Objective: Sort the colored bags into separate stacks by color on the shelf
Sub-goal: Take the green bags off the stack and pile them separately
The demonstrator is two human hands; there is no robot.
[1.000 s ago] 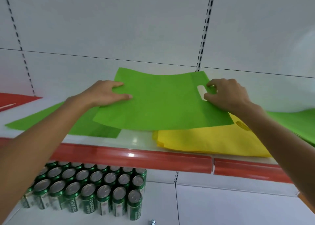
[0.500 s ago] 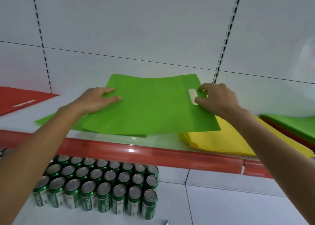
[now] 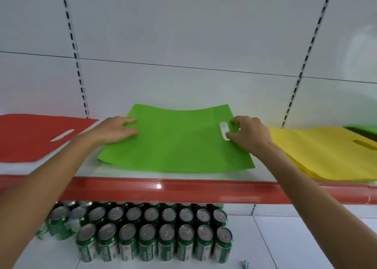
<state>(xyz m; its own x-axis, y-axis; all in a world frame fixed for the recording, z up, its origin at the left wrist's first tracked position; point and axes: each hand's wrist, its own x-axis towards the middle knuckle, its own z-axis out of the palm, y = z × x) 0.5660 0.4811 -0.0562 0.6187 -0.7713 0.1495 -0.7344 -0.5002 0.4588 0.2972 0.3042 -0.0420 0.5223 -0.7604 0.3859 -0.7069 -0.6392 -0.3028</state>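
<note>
Head view, one frame, person at a shelf unit w/ both bare hands up on the upper shelf.

Left hand (image 3: 116, 130): fingers flat and spread, palm down on the left edge of the green bag (image 3: 175, 140); pressing, not pinching. Forearm runs in from the near-left corner.

Right hand (image 3: 247, 134): thumb and fingers curled at the bag's cut-out handle slot, pinching the right edge there. White slot shows just left of the fingertips.

Green bag: lies spread on the shelf (image 3: 183, 176), centre, far edge bowed slightly up near the back wall. Whether another green bag sits under it: cannot tell.

Red bag (image 3: 30, 136): left of the green one, apart from it, flat on the shelf, white slot visible. Left forearm crosses its near-right corner.

Yellow bags (image 3: 318, 154): right of the green one, a stack, several layered edges at the near side; slot toward the right. Right wrist overlaps its left corner.

More green (image 3: 363, 130): far right, behind the yellow stack, only a strip in view, w/ a dark edge beneath.

Shelf front: red glossy strip (image 3: 163, 191), full width.

Lower shelf: green cans (image 3: 155, 232), silver tops, standing in tight rows, left to centre. Small blue-white item (image 3: 245, 265) at near edge, too small to ID.

Back wall (image 3: 183, 34): white panels, slotted uprights.
</note>
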